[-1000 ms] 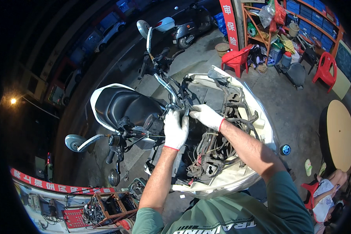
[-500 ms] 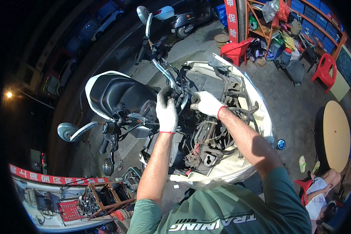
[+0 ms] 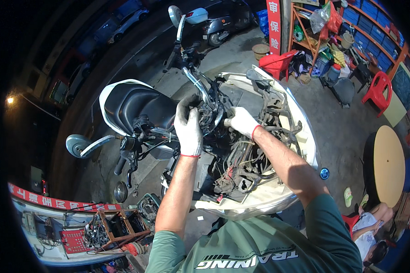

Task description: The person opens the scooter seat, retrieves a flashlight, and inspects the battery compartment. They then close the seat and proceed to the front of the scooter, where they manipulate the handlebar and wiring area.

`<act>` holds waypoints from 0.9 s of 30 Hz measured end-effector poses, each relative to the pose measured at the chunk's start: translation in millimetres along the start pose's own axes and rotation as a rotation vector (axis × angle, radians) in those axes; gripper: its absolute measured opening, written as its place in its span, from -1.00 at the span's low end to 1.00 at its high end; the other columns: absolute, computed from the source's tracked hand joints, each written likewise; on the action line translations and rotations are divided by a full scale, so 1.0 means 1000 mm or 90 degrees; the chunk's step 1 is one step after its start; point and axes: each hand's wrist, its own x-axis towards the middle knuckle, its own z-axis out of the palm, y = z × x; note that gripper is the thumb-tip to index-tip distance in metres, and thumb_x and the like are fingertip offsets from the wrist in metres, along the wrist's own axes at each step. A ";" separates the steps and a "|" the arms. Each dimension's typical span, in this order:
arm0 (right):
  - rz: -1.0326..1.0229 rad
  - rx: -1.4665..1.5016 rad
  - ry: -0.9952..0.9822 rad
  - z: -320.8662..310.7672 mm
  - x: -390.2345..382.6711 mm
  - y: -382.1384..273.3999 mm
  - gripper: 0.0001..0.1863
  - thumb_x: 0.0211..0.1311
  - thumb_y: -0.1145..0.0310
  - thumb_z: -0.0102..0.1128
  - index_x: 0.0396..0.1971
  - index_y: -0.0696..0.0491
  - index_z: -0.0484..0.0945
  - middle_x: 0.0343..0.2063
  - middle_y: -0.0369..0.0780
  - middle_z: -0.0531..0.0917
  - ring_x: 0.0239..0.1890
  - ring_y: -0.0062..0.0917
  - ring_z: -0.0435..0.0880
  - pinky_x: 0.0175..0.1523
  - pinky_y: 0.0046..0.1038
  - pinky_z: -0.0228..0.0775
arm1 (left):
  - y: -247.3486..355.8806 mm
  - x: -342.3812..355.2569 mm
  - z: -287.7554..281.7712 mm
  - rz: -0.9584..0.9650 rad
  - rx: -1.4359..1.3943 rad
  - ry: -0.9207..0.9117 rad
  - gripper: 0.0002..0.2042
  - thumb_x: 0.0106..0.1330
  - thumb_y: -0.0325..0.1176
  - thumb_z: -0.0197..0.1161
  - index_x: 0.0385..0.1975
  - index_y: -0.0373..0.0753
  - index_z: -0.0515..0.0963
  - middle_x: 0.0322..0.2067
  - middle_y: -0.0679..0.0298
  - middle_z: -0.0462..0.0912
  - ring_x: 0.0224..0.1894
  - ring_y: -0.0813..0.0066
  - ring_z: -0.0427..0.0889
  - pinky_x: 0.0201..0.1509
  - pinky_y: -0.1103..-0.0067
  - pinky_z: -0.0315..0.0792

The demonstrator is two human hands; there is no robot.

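Observation:
In a white work glove with dark, soiled fingers, my left hand [image 3: 188, 127] is closed at the steering stem, beside the chrome handlebar [image 3: 198, 86]. My right hand [image 3: 242, 122], gloved alike with a red cuff, pinches at the other side of the stem. What either hand grips is too small and dark to name. Below them a tangle of wires and hoses [image 3: 243, 157] lies exposed inside the opened cream front body panel [image 3: 307, 136] of a scooter. Its black seat [image 3: 146, 107] extends beyond my left hand.
A round mirror [image 3: 79, 146] sticks out on the left. Red plastic chairs [image 3: 379, 92], a round tan tabletop [image 3: 389, 166] and a cluttered orange shelf [image 3: 315, 54] stand to the right. A seated person [image 3: 371, 230] is at lower right. A wooden parts crate [image 3: 123, 227] lies lower left.
My left hand has shifted slightly left, away from the right hand, with its fingers bent over toward the stem. My right hand stays nearly in place. The whole view has moved a little.

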 end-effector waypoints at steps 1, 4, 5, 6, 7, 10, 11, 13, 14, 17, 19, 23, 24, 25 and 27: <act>0.011 0.053 -0.029 0.007 -0.014 -0.022 -0.71 0.20 0.44 0.26 -0.13 0.30 0.55 -0.36 -0.22 0.66 -0.50 -0.58 0.58 -0.34 -0.49 0.46 | -0.003 -0.001 -0.018 0.033 0.076 0.018 -0.66 0.39 -0.61 -0.03 0.15 -0.39 0.42 0.06 0.07 0.56 0.04 0.40 0.60 0.11 0.54 0.50; -0.004 0.074 -0.033 0.003 -0.015 -0.026 -0.72 0.20 0.46 0.24 -0.14 0.30 0.53 -0.36 -0.20 0.63 -0.41 -0.56 0.61 -0.37 -0.52 0.50 | 0.004 0.011 -0.024 0.021 0.074 -0.024 -0.70 0.38 -0.60 0.00 0.07 -0.40 0.47 -0.03 0.11 0.61 -0.02 0.42 0.62 0.08 0.55 0.50; -0.025 0.104 -0.025 0.003 -0.012 -0.024 -0.75 0.20 0.48 0.24 -0.16 0.28 0.53 -0.38 -0.22 0.62 -0.41 -0.57 0.59 -0.36 -0.51 0.50 | 0.008 0.014 -0.025 0.015 0.129 -0.059 -0.72 0.36 -0.59 0.01 0.04 -0.39 0.49 -0.06 0.13 0.62 -0.05 0.43 0.62 0.06 0.56 0.49; -0.021 0.134 -0.050 0.000 -0.011 -0.022 -0.76 0.26 0.45 0.17 -0.15 0.27 0.52 -0.40 -0.21 0.63 -0.43 -0.55 0.61 -0.34 -0.51 0.50 | 0.013 0.017 -0.024 0.008 0.183 -0.093 -0.73 0.35 -0.58 0.03 0.01 -0.39 0.51 -0.09 0.15 0.64 -0.08 0.44 0.62 0.05 0.57 0.48; -0.014 0.212 -0.065 -0.003 -0.010 -0.021 -0.76 0.30 0.42 0.12 -0.13 0.27 0.52 -0.40 -0.19 0.63 -0.43 -0.53 0.63 -0.33 -0.51 0.50 | 0.012 0.016 -0.019 0.060 0.238 -0.077 -0.77 0.31 -0.56 0.07 -0.08 -0.37 0.55 -0.24 0.20 0.64 -0.19 0.51 0.58 0.00 0.58 0.46; -0.006 0.368 -0.066 -0.008 -0.009 -0.017 -0.76 0.38 0.41 0.01 -0.09 0.25 0.50 -0.36 -0.14 0.64 -0.42 -0.47 0.66 -0.23 -0.47 0.52 | 0.008 0.025 -0.020 0.019 0.351 -0.188 -0.78 0.37 -0.49 0.07 -0.07 -0.39 0.55 -0.23 0.14 0.68 -0.18 0.46 0.63 0.00 0.55 0.47; -0.019 0.309 -0.064 -0.012 -0.009 -0.015 -0.77 0.38 0.44 0.00 -0.10 0.24 0.52 -0.34 -0.15 0.65 -0.33 -0.48 0.65 -0.16 -0.46 0.52 | 0.008 0.028 -0.016 0.014 0.402 -0.203 -0.78 0.38 -0.47 0.07 -0.07 -0.38 0.55 -0.25 0.13 0.68 -0.20 0.44 0.64 -0.02 0.54 0.48; -0.084 0.173 -0.028 -0.014 -0.007 -0.013 -0.79 0.38 0.48 0.01 -0.10 0.24 0.54 -0.30 -0.16 0.66 -0.23 -0.53 0.62 -0.10 -0.49 0.49 | 0.016 0.032 -0.010 -0.007 0.479 -0.250 -0.75 0.37 -0.37 0.10 -0.08 -0.38 0.57 -0.21 0.06 0.70 -0.14 0.30 0.67 0.02 0.48 0.49; -0.137 0.097 0.004 -0.013 -0.006 -0.014 -0.80 0.38 0.49 0.02 -0.10 0.25 0.53 -0.28 -0.18 0.66 -0.23 -0.57 0.60 -0.10 -0.53 0.46 | 0.021 0.035 -0.006 -0.033 0.519 -0.266 -0.72 0.36 -0.33 0.11 -0.08 -0.37 0.57 -0.18 0.04 0.71 -0.10 0.25 0.68 0.04 0.45 0.48; -0.183 0.019 0.074 -0.009 -0.015 -0.032 -0.81 0.37 0.51 0.05 -0.11 0.25 0.53 -0.26 -0.21 0.65 -0.22 -0.64 0.55 -0.09 -0.60 0.40 | 0.013 0.042 -0.003 -0.054 0.557 -0.309 -0.67 0.34 -0.26 0.13 -0.05 -0.36 0.58 -0.14 0.01 0.71 -0.05 0.19 0.67 0.09 0.43 0.47; -0.200 0.032 0.124 -0.004 -0.017 -0.040 -0.83 0.37 0.52 0.07 -0.12 0.23 0.55 -0.28 -0.23 0.64 -0.24 -0.66 0.52 -0.07 -0.60 0.40 | 0.005 0.046 -0.004 -0.078 0.521 -0.363 -0.66 0.33 -0.26 0.14 -0.02 -0.35 0.58 -0.13 0.00 0.70 -0.05 0.20 0.67 0.10 0.42 0.46; -0.148 0.060 0.195 -0.007 -0.022 -0.047 -0.83 0.36 0.48 0.13 -0.13 0.20 0.57 -0.32 -0.26 0.64 -0.26 -0.66 0.52 -0.10 -0.58 0.40 | -0.009 0.046 -0.008 -0.082 0.491 -0.406 -0.67 0.33 -0.24 0.15 -0.04 -0.33 0.59 -0.14 0.01 0.70 -0.04 0.21 0.66 0.10 0.42 0.45; -0.161 0.078 0.197 -0.008 -0.017 -0.042 -0.83 0.36 0.47 0.13 -0.14 0.20 0.58 -0.34 -0.27 0.64 -0.30 -0.67 0.53 -0.16 -0.59 0.40 | -0.012 0.044 -0.009 -0.083 0.491 -0.402 -0.67 0.34 -0.23 0.15 -0.04 -0.33 0.59 -0.15 0.01 0.70 -0.04 0.21 0.66 0.10 0.43 0.45; -0.173 0.095 0.201 -0.008 -0.015 -0.041 -0.83 0.36 0.46 0.14 -0.14 0.20 0.59 -0.36 -0.29 0.63 -0.34 -0.69 0.53 -0.21 -0.59 0.41 | -0.012 0.043 -0.008 -0.085 0.491 -0.402 -0.67 0.34 -0.23 0.15 -0.05 -0.32 0.59 -0.15 0.02 0.70 -0.04 0.21 0.66 0.10 0.43 0.45; -0.145 0.131 0.198 -0.011 -0.014 -0.036 -0.84 0.35 0.45 0.16 -0.16 0.18 0.61 -0.43 -0.34 0.61 -0.47 -0.75 0.49 -0.37 -0.62 0.36 | -0.011 0.041 -0.006 -0.087 0.492 -0.402 -0.67 0.34 -0.22 0.16 -0.05 -0.32 0.59 -0.15 0.03 0.70 -0.04 0.22 0.65 0.11 0.43 0.45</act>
